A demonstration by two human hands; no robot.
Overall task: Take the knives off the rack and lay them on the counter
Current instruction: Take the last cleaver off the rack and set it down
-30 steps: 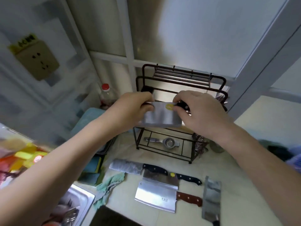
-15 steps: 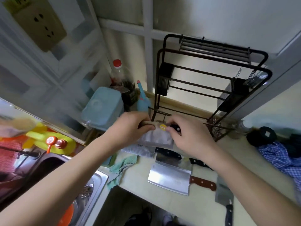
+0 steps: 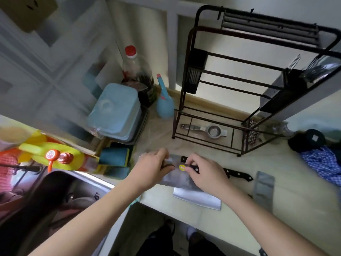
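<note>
Both hands hold one cleaver (image 3: 175,177) low over the pale surface (image 3: 287,183), in front of the black wire rack (image 3: 245,85). The left hand (image 3: 153,168) is closed on the far end of the blade, its fingers curled over the top edge, while the right hand (image 3: 204,173) pinches the black riveted handle close to where it meets the blade, beside a round yellow sticker (image 3: 182,167) on the steel. Whether the blade already touches what lies beneath it cannot be told. It sits over other knives already laid down: a shiny cleaver (image 3: 199,199) shows under the right wrist near the front edge of the surface, a black knife handle (image 3: 238,175) pokes out to the right of the right hand, and a further grey blade (image 3: 263,188) lies apart on the right, pointing towards the front edge. The rack's upper bars are in view, and a metal squeezer (image 3: 206,130) lies on its bottom shelf. Left of the rack stand a blue spray bottle (image 3: 165,106), a red-capped bottle (image 3: 132,60) and a light blue lidded box (image 3: 115,109). A sink (image 3: 60,196) is at the lower left.
</note>
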